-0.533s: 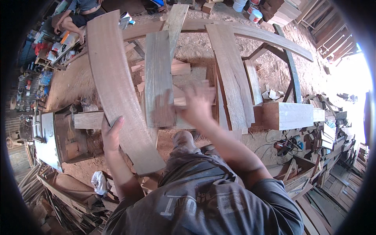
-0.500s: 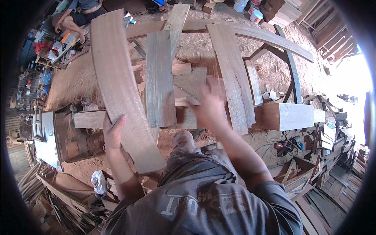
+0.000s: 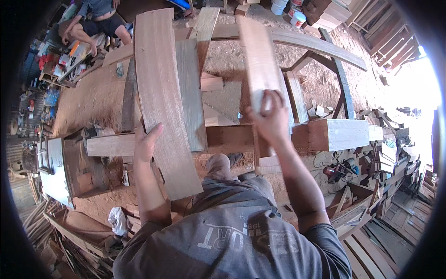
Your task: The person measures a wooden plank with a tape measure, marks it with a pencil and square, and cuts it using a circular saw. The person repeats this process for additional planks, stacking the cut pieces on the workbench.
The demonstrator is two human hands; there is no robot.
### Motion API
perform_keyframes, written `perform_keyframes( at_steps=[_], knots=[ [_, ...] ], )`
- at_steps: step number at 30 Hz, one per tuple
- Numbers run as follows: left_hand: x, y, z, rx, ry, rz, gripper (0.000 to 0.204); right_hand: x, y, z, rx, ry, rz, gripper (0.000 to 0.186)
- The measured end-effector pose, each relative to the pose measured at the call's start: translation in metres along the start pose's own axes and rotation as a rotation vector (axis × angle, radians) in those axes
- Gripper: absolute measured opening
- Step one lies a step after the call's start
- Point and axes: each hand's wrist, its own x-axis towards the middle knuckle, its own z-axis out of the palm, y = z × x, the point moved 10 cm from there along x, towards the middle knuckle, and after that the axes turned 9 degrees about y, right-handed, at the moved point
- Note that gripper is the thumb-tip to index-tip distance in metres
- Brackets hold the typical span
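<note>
My left hand (image 3: 147, 143) is closed round the left edge of a long, wide reddish-brown board (image 3: 160, 88), its thumb on the upper face. That board slants up and away from me, partly covering a greyer board (image 3: 190, 88) that lies across the trestle beams. My right hand (image 3: 272, 118) has curled fingers on a second, paler board (image 3: 259, 60), near its lower part. This board is smeared by motion and tilted, and my hand hides some of it. Its near end shows below my wrist.
A thick beam (image 3: 344, 135) runs crosswise in front of me, and a long rail (image 3: 320, 49) lies beyond. Someone sits (image 3: 100, 23) at the far left. Buckets (image 3: 298, 18) stand at the back. A power tool (image 3: 341, 171) rests among offcuts at right.
The board in my left hand has swung rightward and more upright, over the grey board. My right hand has moved right onto the paler board, which has shifted left and tilted.
</note>
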Motion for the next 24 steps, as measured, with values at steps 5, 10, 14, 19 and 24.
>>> perform_keyframes(
  at_steps=[5,10,14,19,24],
  knots=[
    [0.006,0.011,-0.005,0.006,-0.011,0.018,0.073,-0.048,-0.077,0.115,0.039,-0.257,-0.029,0.089],
    [0.007,0.007,-0.002,0.001,-0.033,0.012,0.081,-0.07,-0.099,0.187,-0.014,-0.348,-0.03,0.087],
    [0.015,-0.045,-0.023,-0.121,0.043,-0.118,0.09,-0.064,-0.079,0.178,-0.134,-0.337,-0.167,0.089],
    [0.023,-0.082,-0.032,-0.294,0.023,-0.195,0.092,-0.029,-0.014,0.037,-0.52,0.014,-0.099,0.095],
    [0.031,-0.032,0.041,-0.237,-0.127,-0.203,0.09,-0.027,0.049,0.026,-0.366,0.06,0.056,0.097]
  ],
)
